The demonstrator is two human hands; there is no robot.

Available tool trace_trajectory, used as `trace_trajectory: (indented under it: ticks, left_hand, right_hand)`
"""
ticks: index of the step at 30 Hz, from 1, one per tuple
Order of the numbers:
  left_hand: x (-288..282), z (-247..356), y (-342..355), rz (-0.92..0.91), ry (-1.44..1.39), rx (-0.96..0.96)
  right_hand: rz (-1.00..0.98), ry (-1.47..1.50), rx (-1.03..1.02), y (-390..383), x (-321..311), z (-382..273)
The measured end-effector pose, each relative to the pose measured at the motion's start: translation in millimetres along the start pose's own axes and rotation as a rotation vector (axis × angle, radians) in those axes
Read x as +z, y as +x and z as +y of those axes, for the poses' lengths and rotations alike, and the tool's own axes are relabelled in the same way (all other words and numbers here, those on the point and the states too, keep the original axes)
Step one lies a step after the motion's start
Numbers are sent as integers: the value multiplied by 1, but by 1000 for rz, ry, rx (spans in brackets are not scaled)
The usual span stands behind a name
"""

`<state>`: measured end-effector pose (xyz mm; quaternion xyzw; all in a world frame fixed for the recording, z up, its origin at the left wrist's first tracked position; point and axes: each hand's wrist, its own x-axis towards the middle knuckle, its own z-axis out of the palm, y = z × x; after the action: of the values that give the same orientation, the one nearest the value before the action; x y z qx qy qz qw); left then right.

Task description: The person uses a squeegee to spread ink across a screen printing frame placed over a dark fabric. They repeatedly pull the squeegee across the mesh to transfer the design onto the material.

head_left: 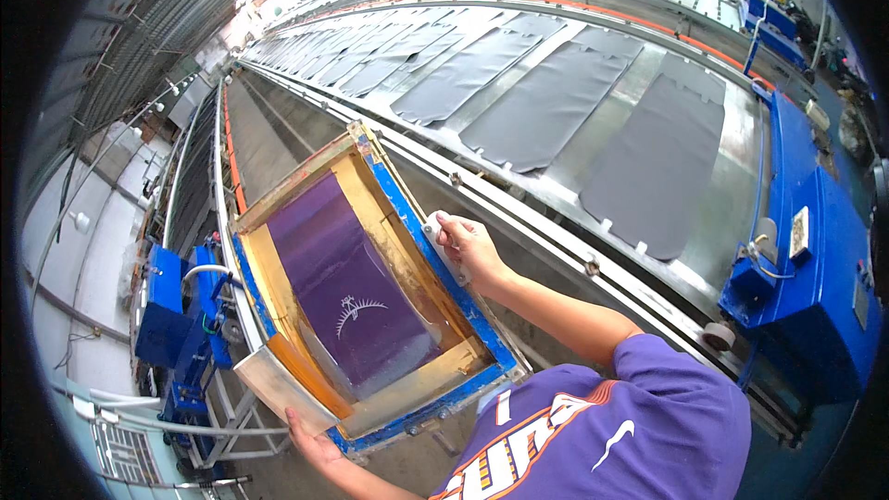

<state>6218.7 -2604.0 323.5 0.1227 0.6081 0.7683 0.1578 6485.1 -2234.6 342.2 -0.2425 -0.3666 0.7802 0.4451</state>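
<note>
A screen printing frame (375,164) with blue-edged sides is tilted in front of me. Its purple mesh (343,259) bears a small pale spiky design near the lower part, with yellowish borders around it. My right hand (468,248) is closed around a pale metal bracket on the frame's right side. At the lower left corner, my left hand (313,442) grips the end of a squeegee (282,387). The squeegee has a flat pale holder and an orange blade, which lies over the frame's left edge. Part of the left hand's grip is hidden behind the squeegee.
To the right runs a long printing table (556,143) with several dark fabric pieces (662,162) laid in a row, bordered by a metal rail (519,213). A blue machine (806,268) stands at its near end. Another blue machine (171,306) and a second table are at left.
</note>
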Motion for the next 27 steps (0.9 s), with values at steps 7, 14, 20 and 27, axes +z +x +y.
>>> trace_trajectory:
  ticks: [7,14,20,27]
  left_hand:
    - [105,-20,166,-122,-3,-53]
    - [302,-78,276,-461,47,-172]
    - [501,-163,301,-766,18,-339]
    - [678,-255,293,-1148,94,-638]
  right_hand:
    - [171,-182,-102,101,-20,-15]
    - [488,-617,-294,151,-102,-43]
    - [872,-626,-579,201,-221,-68]
    - [1328,-761,-573,212,-334,-72]
